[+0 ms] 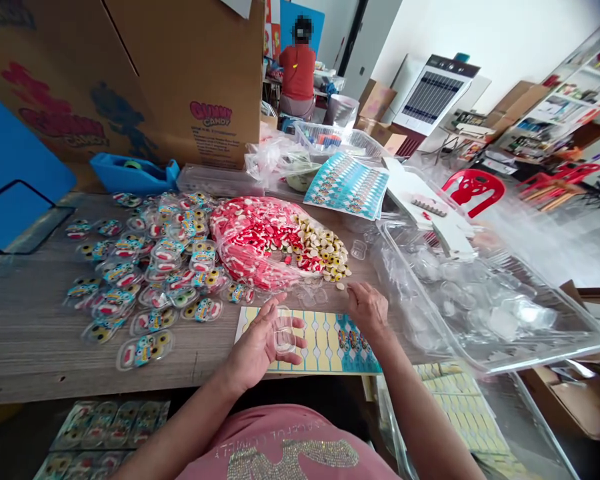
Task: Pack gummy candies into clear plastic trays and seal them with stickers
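Our left hand (260, 343) cups a clear shell (283, 331) over the sticker sheet (325, 343) at the near edge of the table (30, 340). Our right hand (367, 310), at 2 o'clock from the shell, lies palm down beside the candy pile (280, 243); we cannot tell its grip. A bin (480, 307) crowds 3 o'clock. The box (180, 60) reads "GUMMY CANDY".

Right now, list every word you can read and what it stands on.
"GUMMY CANDY": pink and dark logo on the cardboard box.
Fine print below it: too small to read.
Large red print on the box's left face: blurred.
Sticker sheets and pink shirt: print unreadable.
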A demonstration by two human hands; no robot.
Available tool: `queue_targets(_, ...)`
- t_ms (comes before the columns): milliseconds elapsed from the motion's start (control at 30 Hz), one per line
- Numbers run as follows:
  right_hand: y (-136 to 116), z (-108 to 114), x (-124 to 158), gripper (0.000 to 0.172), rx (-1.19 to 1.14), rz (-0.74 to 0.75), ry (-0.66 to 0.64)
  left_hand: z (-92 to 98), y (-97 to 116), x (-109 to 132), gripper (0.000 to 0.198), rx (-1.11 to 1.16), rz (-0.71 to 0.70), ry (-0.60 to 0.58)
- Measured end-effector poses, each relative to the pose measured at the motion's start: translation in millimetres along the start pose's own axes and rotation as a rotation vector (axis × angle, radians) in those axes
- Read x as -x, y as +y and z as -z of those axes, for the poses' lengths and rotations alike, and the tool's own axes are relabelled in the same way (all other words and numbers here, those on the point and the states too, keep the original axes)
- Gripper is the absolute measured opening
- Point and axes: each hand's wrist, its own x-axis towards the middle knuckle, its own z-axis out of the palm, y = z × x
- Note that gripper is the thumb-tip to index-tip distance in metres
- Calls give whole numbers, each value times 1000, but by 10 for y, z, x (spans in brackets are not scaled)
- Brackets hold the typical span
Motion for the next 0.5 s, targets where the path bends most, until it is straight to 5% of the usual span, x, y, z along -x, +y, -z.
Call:
queue_targets(333,-50,-23,-213,26,53,-7,-58,66,-26,-63,40,248,-10,20)
queue_targets(433,-246,161,-165,23,-323,-3,-58,99,-68,-74,37,238,-38,63)
queue_targets(500,-528,319,-108,20,-708,130,-176,120,-102,-94,40,184,-25,57)
